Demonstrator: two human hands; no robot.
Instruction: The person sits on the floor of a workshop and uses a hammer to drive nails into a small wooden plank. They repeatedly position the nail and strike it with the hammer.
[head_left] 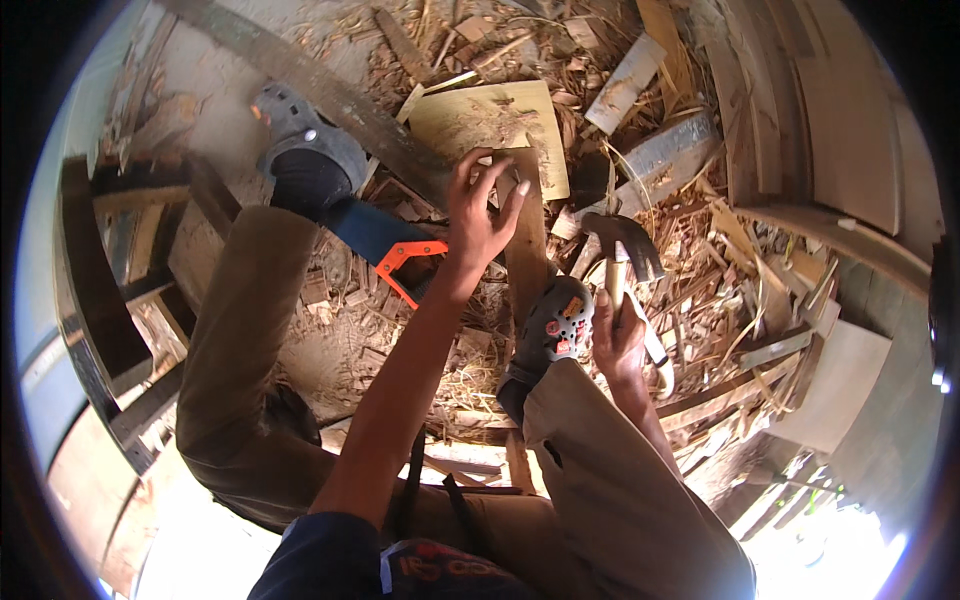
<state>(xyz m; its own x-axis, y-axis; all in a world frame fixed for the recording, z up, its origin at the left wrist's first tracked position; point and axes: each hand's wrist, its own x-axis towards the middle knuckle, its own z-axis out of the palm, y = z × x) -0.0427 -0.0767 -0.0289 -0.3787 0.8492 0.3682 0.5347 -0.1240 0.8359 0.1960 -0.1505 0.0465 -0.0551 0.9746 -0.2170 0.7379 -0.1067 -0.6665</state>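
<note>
The right hand (618, 345) gripped one claw hammer (622, 250) just right of the narrow wooden strip (527, 245), which one grey clog (553, 325) pinned. The left hand (478, 215) pinched the strip's far end. Left of the strip lay one saw (375, 240); scraps crowded every edge.

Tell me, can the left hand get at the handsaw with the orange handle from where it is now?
Probably yes. The left hand rests on the wooden strip, and the handsaw lies just beside that forearm on the wood scraps, its orange handle uncovered. Only the blade's far end is tucked under the left shoe.
</note>
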